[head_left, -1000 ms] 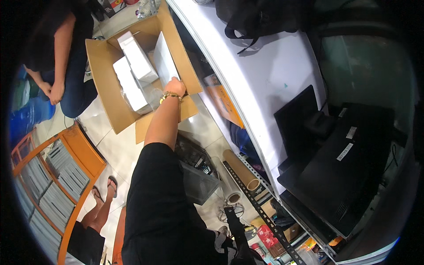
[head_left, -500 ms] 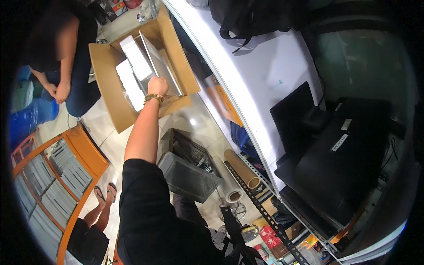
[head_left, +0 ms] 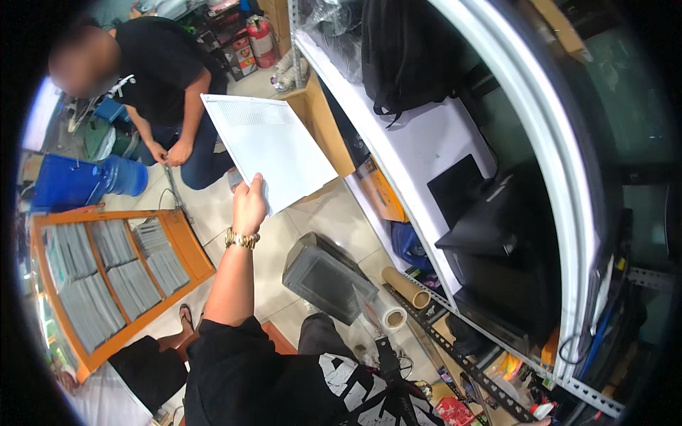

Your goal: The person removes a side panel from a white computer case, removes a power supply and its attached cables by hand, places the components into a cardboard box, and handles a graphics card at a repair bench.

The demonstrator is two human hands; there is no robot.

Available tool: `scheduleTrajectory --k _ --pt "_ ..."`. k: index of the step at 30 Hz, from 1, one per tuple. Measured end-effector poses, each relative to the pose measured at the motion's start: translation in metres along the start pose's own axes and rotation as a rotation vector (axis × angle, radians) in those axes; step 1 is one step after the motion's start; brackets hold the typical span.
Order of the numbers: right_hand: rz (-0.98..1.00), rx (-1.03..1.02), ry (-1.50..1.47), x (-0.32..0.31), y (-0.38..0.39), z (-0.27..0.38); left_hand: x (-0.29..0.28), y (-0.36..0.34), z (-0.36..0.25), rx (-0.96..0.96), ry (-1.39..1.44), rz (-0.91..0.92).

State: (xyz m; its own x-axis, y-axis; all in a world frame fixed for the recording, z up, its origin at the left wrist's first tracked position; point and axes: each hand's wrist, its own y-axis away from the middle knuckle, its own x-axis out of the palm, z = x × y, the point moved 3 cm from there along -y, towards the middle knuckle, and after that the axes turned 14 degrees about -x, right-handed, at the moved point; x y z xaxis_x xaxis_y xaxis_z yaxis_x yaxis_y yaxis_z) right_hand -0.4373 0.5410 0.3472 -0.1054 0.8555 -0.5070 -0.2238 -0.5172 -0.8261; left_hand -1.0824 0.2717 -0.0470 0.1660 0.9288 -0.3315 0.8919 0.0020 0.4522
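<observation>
My left hand point(head_left: 249, 206), with a gold watch on its wrist, grips the near edge of a flat white panel point(head_left: 273, 153). Tiny vent holes fill a band along the panel's far end. The panel is held up in the air, tilted, in front of an open cardboard box point(head_left: 320, 121). It hides most of the box and whatever lies inside. My right hand is out of sight.
A person point(head_left: 167, 92) crouches at the far left, hands together. An orange-framed cabinet point(head_left: 195, 263) stands left. A dark computer case point(head_left: 323, 277) and rolls point(head_left: 405, 287) lie on the floor. The white table point(head_left: 426, 131) holds a black bag point(head_left: 405, 57).
My left hand has lifted the white panel out of the box, and its broad face now shows. The view has shifted, bringing more of the crouching person into sight.
</observation>
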Motion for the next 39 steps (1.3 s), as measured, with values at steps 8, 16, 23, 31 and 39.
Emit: scheduleTrajectory --k 8,16,23,31,39 --pt "0.842 -0.451 0.03 -0.061 -0.034 -0.036 -0.068 0.194 -0.042 -0.113 0.586 0.175" --pt "1.824 -0.75 -0.933 -0.006 0.003 -0.09 -0.069 0.392 -0.022 -0.179 0.72 0.179" --pt "1.341 -1.411 -1.534 -0.004 0.138 -0.03 -0.047 0.626 0.034 -0.222 0.914 0.132" --pt "0.898 -1.955 -1.929 -0.063 0.142 -0.081 -0.04 0.818 0.093 -0.243 1.086 -0.059" --pt "1.599 -2.152 -2.162 -0.192 0.107 -0.069 -0.112 1.002 0.175 0.016 0.54 -0.317"
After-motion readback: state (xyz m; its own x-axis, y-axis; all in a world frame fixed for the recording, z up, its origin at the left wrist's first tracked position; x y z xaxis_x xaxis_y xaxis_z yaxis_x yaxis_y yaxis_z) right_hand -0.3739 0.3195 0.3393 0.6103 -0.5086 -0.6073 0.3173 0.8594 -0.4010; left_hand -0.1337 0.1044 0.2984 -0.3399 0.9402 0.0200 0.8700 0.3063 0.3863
